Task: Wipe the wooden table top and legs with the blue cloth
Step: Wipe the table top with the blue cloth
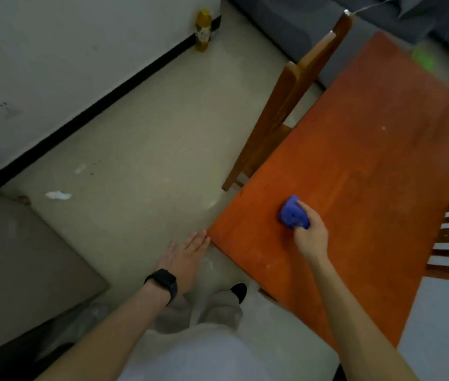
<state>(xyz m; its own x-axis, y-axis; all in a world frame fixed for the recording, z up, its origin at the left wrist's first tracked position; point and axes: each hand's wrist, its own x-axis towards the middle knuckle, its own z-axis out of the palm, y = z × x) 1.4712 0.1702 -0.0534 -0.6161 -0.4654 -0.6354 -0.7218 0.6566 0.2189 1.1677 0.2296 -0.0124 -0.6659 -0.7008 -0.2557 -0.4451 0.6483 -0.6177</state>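
Wiping near one corner of the surface (369, 147), right hand (310, 232) grips the bunched blue cloth (290, 213), left hand (187, 251) hangs spread beside that corner; looks early, legs seemingly undone.

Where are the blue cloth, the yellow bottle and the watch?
blue cloth (288, 215), head view, on its bunched middle.
yellow bottle (203, 33), head view, on its label.
watch (164, 279), head view, on its face.
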